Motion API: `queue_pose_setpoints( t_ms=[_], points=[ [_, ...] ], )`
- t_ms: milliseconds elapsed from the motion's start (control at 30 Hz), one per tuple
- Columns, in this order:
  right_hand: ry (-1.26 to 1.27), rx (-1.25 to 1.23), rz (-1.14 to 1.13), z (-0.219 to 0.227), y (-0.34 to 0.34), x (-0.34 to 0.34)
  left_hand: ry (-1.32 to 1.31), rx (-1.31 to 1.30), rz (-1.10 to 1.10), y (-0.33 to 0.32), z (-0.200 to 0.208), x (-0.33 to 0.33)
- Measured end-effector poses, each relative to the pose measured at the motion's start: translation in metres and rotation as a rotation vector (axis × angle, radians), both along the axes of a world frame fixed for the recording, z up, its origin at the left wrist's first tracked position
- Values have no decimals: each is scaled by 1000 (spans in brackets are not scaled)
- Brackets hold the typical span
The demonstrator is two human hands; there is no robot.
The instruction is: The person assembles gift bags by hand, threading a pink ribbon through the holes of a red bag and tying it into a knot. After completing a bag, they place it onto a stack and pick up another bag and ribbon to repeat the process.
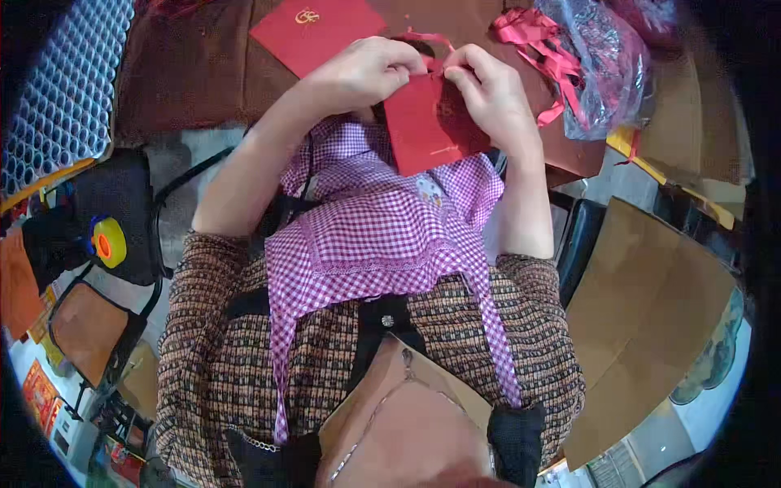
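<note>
A flat red paper piece (435, 126), either a card or a small bag, hangs tilted in front of me over the table's near edge. At its top edge both hands work close together on a thin red ribbon (431, 37), which loops up behind the fingers. My left hand (366, 73) is closed, thumb and fingers pinching the ribbon by the paper's upper left corner. Just to the right, my right hand (492, 93) pinches the ribbon between thumb and forefinger. The fingers partly hide where ribbon and paper meet.
Another red card (317, 32) with a gold emblem lies on the brown table (183, 69). Loose red ribbons (553, 61) and a clear plastic bag (614, 73) are at the right. A yellow tape roll (109, 241) is at left, cardboard (651, 317) at right.
</note>
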State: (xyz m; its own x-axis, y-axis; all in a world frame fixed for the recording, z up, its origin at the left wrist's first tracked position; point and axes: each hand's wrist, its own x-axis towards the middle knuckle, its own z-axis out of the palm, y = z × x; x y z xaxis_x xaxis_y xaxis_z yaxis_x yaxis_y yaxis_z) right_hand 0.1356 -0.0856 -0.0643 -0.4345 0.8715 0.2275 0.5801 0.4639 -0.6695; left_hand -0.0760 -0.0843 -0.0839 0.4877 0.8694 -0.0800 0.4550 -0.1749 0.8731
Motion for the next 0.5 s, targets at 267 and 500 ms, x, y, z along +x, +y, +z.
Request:
queue_pose_setpoints(
  t_ms=[267,500],
  points=[
    [55,-176,-18,5,-4,12,-74,228,-203,-1,5,-9],
    [99,-153,-32,-5,-11,13,-167,79,-277,-27,9,-8]
  ],
)
